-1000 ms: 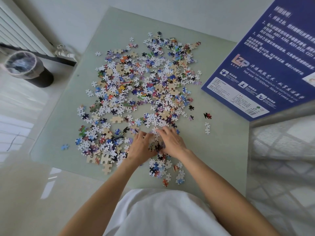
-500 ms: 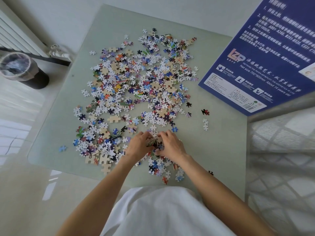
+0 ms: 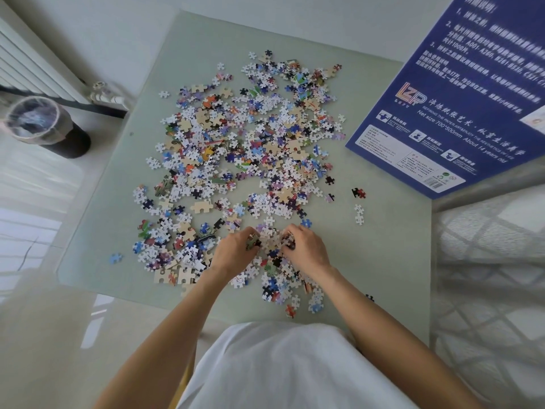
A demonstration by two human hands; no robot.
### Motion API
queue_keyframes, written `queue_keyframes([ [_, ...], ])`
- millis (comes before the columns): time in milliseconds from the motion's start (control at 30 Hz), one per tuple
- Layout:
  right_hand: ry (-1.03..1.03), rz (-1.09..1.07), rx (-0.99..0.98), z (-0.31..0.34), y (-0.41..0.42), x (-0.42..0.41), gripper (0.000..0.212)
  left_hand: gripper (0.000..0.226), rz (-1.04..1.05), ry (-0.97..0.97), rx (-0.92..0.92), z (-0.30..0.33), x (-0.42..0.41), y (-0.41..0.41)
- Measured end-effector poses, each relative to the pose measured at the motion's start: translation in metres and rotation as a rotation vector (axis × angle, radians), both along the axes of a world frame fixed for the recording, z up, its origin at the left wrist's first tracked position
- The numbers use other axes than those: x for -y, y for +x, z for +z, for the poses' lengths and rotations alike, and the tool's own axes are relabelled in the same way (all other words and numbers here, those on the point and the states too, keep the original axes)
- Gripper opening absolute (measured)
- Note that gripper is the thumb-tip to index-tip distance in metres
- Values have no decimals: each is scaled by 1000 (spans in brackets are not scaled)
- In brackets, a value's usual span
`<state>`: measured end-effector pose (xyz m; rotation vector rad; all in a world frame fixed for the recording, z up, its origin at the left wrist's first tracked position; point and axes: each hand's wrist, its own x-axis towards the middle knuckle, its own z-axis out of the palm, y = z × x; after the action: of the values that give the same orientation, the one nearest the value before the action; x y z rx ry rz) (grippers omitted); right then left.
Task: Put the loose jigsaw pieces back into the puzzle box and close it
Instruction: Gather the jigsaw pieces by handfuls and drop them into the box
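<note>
A big heap of loose jigsaw pieces lies spread over the pale green glass table. Some pieces show colours, some show their plain tan backs. A few lie apart from the heap: a blue piece near the table's left edge and a red and black piece out to the right.

The person leans over the near side of the table in a white shirt. Both hands are down in the near part of the heap, close together. The left hand has its fingers curled round a small bunch of pieces. The right hand has its fingers curled round some dark pieces too. More pieces lie under and between the two hands.

The blue puzzle box lies at the far right of the table, well apart from the hands. It has white writing on it.

On the floor to the left stands a dark bin with a plastic liner, near a white radiator.
</note>
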<state>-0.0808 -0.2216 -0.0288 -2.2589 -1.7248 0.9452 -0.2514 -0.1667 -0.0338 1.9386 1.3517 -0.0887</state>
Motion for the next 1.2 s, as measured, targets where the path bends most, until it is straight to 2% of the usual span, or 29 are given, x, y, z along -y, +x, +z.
queue_keyframes([
  [267,-13,-211,-146,10,28,7,33,34,69,19,122,10,-3,-3],
  [433,8,-258,-226,33,44,15,29,35,49,35,176,22,-9,8],
  [667,252,-269,-315,154,111,-2,18,36,-154,123,321,79,-49,69],
  [800,488,-250,-182,241,174,-25,10,37,-250,213,551,149,-83,124],
  [933,781,-293,89,310,236,-53,10,33,-348,409,774,248,-116,192],
  [1067,867,-258,377,336,277,-75,10,31,-388,614,865,313,-142,257],
  [1200,795,-235,487,325,301,-86,15,31,-485,732,824,329,-158,306],
])
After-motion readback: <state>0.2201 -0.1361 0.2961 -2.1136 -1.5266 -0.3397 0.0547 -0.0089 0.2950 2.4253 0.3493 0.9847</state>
